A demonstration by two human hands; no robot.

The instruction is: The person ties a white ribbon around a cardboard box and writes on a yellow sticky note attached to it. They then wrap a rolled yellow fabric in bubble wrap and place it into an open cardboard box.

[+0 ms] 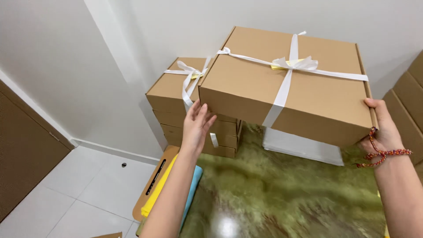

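Presently the flat cardboard box [286,83] is held up in the air between the two hands, above the green marbled tabletop [273,194] and forward of the person's chest. The left hand [196,125] is open, fingers spread and pressed flat against the box's near left corner; the right hand [383,128], wearing a braided red cord at the wrist, cups the right edge with the thumb over the top rim, fingers hidden underneath. Judgement: the box reads as light to moderate, since two open palms carry it by side pressure alone, with no visible sag in the panels. The corrugated board is stiff, matte and dry, so friction against skin should be good; edges are crisp and the corners square. The white satin ribbon [288,66] crosses the lid and ties in a bow over a yellow tag; it looks smooth and slippery, and likely to pull loose, so it is a poor place to grip. Better holds are the opposite side walls or under the base. Just beyond the left hand sits a stack of similar boxes [189,110], the top one also ribboned. Below the held box, a white flat box [299,147] lies on the table. More plain cartons [407,105] stand beyond the right hand.
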